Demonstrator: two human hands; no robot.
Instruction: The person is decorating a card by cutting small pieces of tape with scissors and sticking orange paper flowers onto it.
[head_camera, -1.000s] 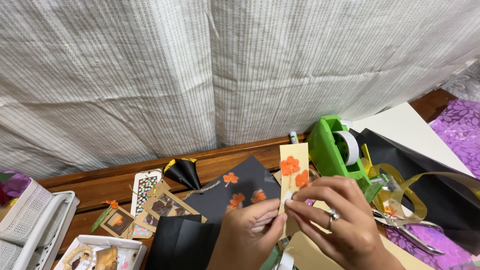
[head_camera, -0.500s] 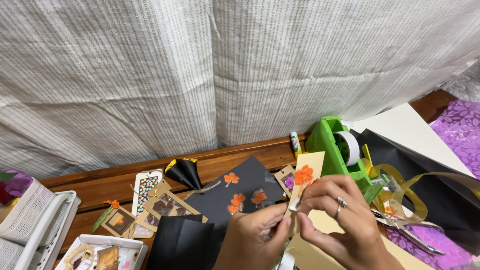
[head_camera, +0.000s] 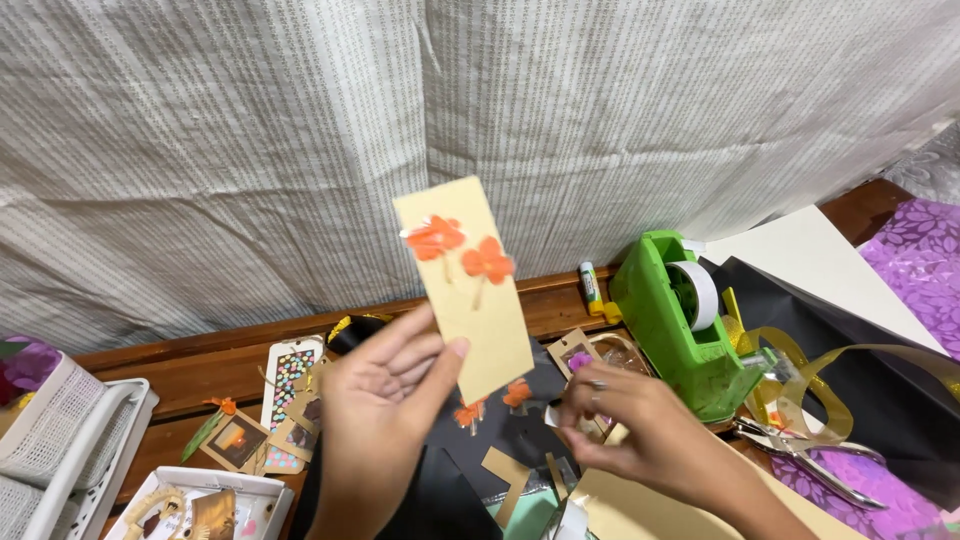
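Observation:
My left hand (head_camera: 385, 400) holds up a tan card strip (head_camera: 468, 290) by its lower edge, thumb on the front. Two orange paper flowers (head_camera: 460, 250) are stuck on the card's upper half. My right hand (head_camera: 640, 425), a ring on one finger, hovers lower over the table with fingers curled near small cut pieces; I cannot tell if it pinches anything. Below the card lies a black sheet (head_camera: 520, 420) with more orange flowers (head_camera: 517, 393).
A green tape dispenser (head_camera: 680, 320) stands to the right, a glue stick (head_camera: 592, 285) behind it. Metal pliers (head_camera: 810, 455) and gold ribbon (head_camera: 800, 385) lie at right. Decorated bookmarks (head_camera: 285, 395) and white baskets (head_camera: 60, 440) sit at left. A curtain hangs behind.
My left hand has lifted the tan card up off the table and away from my right hand, which let go and dropped lower toward the table.

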